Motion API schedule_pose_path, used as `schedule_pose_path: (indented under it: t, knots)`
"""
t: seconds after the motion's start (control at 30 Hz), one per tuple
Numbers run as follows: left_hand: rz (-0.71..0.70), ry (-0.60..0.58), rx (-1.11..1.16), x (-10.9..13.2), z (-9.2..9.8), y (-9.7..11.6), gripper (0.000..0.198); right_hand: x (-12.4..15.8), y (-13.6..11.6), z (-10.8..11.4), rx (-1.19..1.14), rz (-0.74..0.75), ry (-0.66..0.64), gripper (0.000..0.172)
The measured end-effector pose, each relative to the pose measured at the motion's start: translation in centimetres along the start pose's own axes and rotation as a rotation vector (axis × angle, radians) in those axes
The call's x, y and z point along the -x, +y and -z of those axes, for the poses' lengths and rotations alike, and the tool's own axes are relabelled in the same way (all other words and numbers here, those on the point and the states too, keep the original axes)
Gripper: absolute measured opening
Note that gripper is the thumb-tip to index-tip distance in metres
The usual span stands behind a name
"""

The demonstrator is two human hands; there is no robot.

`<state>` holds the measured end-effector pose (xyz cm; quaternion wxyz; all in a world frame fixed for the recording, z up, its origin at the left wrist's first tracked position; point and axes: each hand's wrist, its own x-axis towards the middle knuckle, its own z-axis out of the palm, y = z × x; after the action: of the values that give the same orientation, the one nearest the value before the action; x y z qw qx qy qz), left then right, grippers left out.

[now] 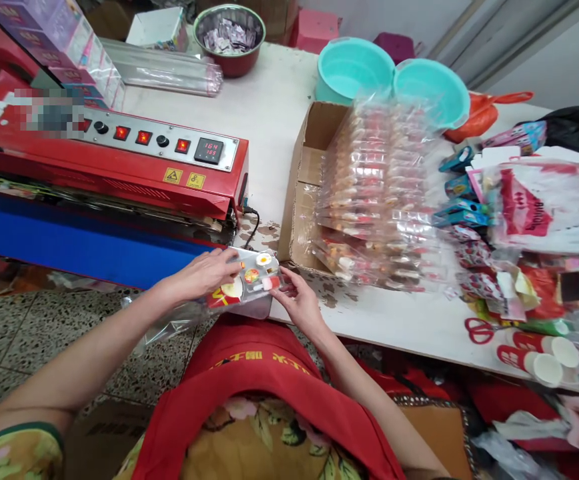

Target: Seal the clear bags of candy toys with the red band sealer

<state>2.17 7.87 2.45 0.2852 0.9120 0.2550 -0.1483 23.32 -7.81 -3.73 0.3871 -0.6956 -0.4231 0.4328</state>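
Observation:
A small clear plastic packet [249,277] with toy food pieces and a red card inside is held between both hands at the table's near edge. My left hand [204,273] lies over its left side, fingers closed on it. My right hand [299,300] pinches its right end. The packet sits just in front of the outlet end of a red band sealing machine [119,160].
A cardboard box [304,173] holds a stack of several filled clear packets [379,193]. Two teal basins [349,67] and a metal bowl [229,33] stand at the back. Bags, red scissors [479,330] and paper cups [544,360] crowd the right.

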Motion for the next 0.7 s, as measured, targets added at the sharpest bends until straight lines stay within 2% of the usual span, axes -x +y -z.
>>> schedule_pose_path:
  t: [0.1, 0.27, 0.33, 0.43, 0.5, 0.57, 0.63, 0.7]
  knots:
    - [-0.026, 0.096, -0.051, -0.5, 0.1, 0.3, 0.021, 0.3, -0.6, -0.1, 0.019, 0.051, -0.033, 0.052]
    - [-0.066, 0.279, -0.002, -2.4, 0.2, 2.9, 0.02, 0.4, -2.2, -1.0, 0.021, 0.138, -0.128, 0.052]
    - [-0.079, 0.337, 0.086, -3.2, 0.0, 3.8, 0.021, 0.0, -2.5, -1.4, -0.01, 0.13, -0.131, 0.044]
    - [-0.045, 0.44, 0.33, -3.7, -0.7, 3.9, 0.023, -1.3, -2.7, -1.6, -0.153, 0.013, -0.113, 0.028]
    - [0.099, 0.503, 0.529, -3.6, -1.3, 3.2, 0.02, -2.1, -2.9, -1.6, -0.274, -0.073, -0.152, 0.024]
    - [0.33, 0.525, 0.77, -3.4, -1.9, 2.2, 0.036, -2.9, -3.3, -1.4, -0.344, -0.113, -0.185, 0.024]
    - [0.52, 0.477, 1.082, -3.2, -2.3, 1.1, 0.046, -3.6, -3.9, -1.4, -0.366, -0.128, -0.15, 0.025]
    - [0.615, 0.45, 1.38, -3.2, -2.5, 0.3, 0.043, -4.3, -4.2, -1.6, -0.384, -0.162, -0.124, 0.026]
